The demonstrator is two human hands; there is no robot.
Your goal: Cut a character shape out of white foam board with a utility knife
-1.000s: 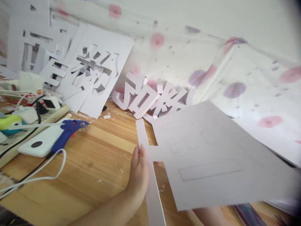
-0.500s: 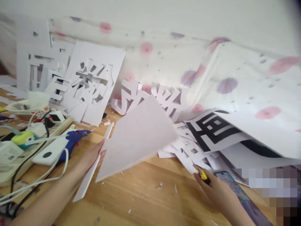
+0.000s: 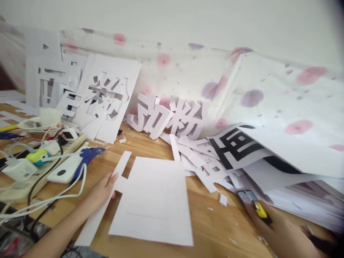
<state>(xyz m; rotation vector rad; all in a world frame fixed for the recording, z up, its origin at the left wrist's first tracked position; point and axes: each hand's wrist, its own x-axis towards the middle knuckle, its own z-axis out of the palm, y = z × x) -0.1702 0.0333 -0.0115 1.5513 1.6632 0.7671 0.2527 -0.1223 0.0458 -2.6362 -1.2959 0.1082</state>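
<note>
My left hand pinches the long left strip of a white foam board. A short bridge joins this strip to the wide panel, with notches above and below it. Faint lines mark the panel, which rests low over the wooden table. At the right, my right hand is closed around a yellow and black utility knife. Beneath that hand, a phone shows only its upper end; whether the fingers also grip it, I cannot tell.
A blue glue gun, a white power bank and a cabled power strip lie left. White cut-out characters and stencil boards lean at the back. Offcuts and printed sheets pile up right.
The foam board has gone from raised and tilted to nearly flat, its panel swinging down towards me. My right hand has moved right, with the knife, over the phone.
</note>
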